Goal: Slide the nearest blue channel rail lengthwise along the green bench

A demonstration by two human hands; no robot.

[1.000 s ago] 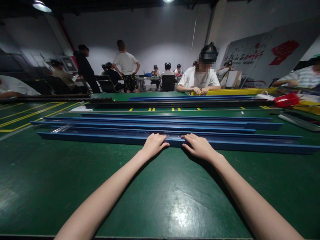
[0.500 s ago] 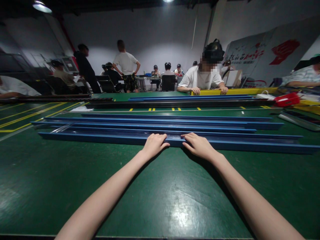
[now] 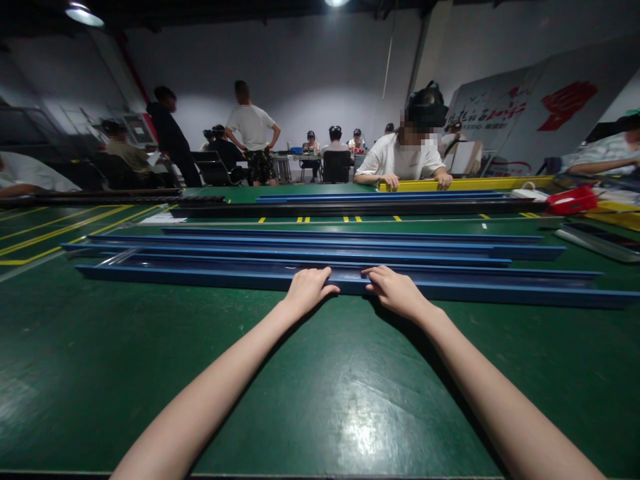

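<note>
A long blue channel rail (image 3: 175, 275) lies across the green table (image 3: 300, 393), nearest to me. My left hand (image 3: 307, 290) grips its front wall near the middle, fingers curled over the top edge, thumb on the side. My right hand (image 3: 395, 290) holds the same wall a little to the right, fingers hooked over the edge. Several more blue rails (image 3: 300, 243) lie parallel just behind it.
Black rails (image 3: 350, 208) and a yellow rail (image 3: 465, 183) lie at the far side, where a person in a white shirt (image 3: 400, 160) sits. A red object (image 3: 573, 200) is at the right. Other people sit and stand in the background.
My hands stay on the front rail, almost still. The person across the table has spread their hands apart along the yellow rail.
</note>
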